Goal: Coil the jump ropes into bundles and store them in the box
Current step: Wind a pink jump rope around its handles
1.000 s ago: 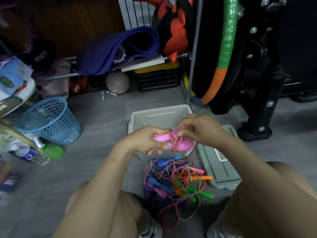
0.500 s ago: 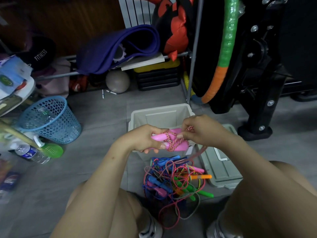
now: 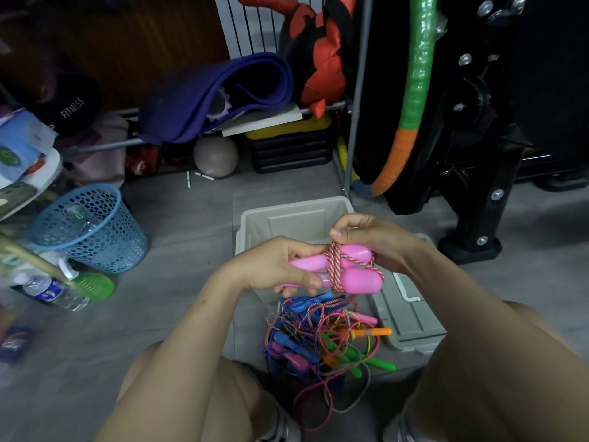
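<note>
Grey floor tiles lie under me. My left hand grips two glossy pink handles; my right hand pinches the red-white braided cord wound round them, above the grey plastic box and the tangled rope pile.

Home gym storage, yoga mat, hoop

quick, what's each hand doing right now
Left hand: closed, holding the pink handles of the jump rope.
Right hand: closed, pinching the red-and-white cord wrapped round those handles.
</note>
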